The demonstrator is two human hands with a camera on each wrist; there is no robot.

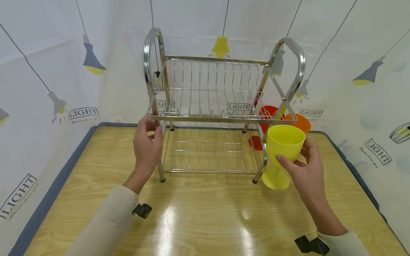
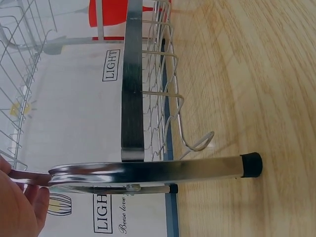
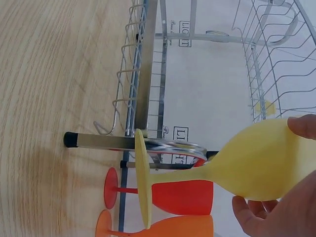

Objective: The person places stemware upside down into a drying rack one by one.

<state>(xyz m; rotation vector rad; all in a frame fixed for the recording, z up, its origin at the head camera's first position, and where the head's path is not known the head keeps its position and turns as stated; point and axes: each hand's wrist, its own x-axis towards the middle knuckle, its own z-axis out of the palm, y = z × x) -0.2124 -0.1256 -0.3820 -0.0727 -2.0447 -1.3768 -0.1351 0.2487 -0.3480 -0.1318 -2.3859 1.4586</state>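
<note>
A two-tier metal dish rack (image 1: 217,120) stands on the wooden table. My left hand (image 1: 148,144) grips the left end of its upper tier; in the left wrist view the fingers curl round the metal bar (image 2: 32,177). On the other side, my right hand (image 1: 309,170) holds a yellow goblet (image 1: 285,144) by its bowl, thumb in front and fingers behind. The goblet is upright, just right of the rack's front right leg. In the right wrist view its foot (image 3: 143,180) appears off the table. Both tiers of the rack hold no dishes.
Behind the yellow goblet, a red goblet (image 1: 267,112) and an orange goblet (image 1: 301,122) stand by the rack's right side, partly hidden. A white printed curtain (image 1: 198,21) surrounds the table (image 1: 205,213), which has a dark blue edge (image 1: 64,188).
</note>
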